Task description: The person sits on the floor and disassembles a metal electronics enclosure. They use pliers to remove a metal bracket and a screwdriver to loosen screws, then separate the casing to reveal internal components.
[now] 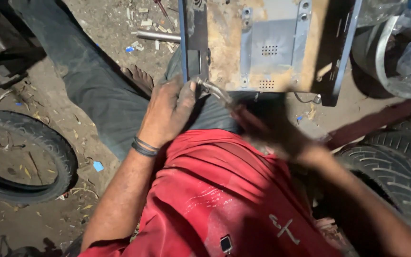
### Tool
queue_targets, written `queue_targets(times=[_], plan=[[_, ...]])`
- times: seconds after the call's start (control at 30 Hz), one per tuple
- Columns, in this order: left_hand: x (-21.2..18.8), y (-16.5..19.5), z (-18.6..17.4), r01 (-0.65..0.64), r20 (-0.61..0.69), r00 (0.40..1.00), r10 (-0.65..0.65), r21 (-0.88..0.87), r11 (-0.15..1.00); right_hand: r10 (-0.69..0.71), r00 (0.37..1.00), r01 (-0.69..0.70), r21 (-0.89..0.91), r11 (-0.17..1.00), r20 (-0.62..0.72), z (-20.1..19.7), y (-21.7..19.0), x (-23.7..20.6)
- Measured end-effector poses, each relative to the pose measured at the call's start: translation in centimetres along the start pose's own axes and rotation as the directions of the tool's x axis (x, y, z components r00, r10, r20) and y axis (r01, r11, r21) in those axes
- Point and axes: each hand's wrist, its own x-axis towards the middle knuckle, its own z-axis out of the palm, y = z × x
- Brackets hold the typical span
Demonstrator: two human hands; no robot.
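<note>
**Working a tool at the corner of a metal panel**

From my head camera, I am looking down over my red shirt at a flat metal panel that is resting against my lap, its rusty face turned up toward me. Its long side is running left to right across the top of the view.

My left hand is pressing against the panel's lower left corner, fingers curled narrow around the dark edge there. My right hand is blurring with motion; it is closing on a thin metal tool, though I cannot tell how tightly. The tool's long axis is slanting from lower right up to upper left, its tip touching the panel's corner beside my left thumb.

I am sitting on bare dirt ground littered with scraps. A tyre is lying to my left, and another tyre is lying close on my right. A metal pipe is lying beyond the panel.
</note>
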Motion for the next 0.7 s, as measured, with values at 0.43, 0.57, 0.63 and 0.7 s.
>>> queue_targets(times=[0.43, 0.57, 0.63, 0.7], plan=[[0.6, -0.1, -0.1, 0.155, 0.003, 0.988, -0.155, -0.014, 0.988, 0.485, 0.831, -0.556, -0.359, 0.75, -0.273, -2.8, -4.8, 3.6], [0.0, -2.3, 0.8, 0.091, -0.023, 0.996, -0.09, 0.024, 0.996, 0.235, 0.87, -0.393, -0.322, 0.862, -0.433, -4.1, -4.8, 3.7], [-0.2, -3.5, 1.0, 0.046, -0.012, 0.999, -0.045, 0.009, 0.999, 0.379, 0.862, -0.459, -0.199, 0.866, -0.338, -4.3, -5.3, 3.5], [-0.6, -4.1, 1.2, 0.002, 0.006, 1.0, -0.002, 0.065, 0.998, 0.482, 0.862, -0.492, -0.033, 0.87, -0.158, -4.6, -5.5, 3.7]])
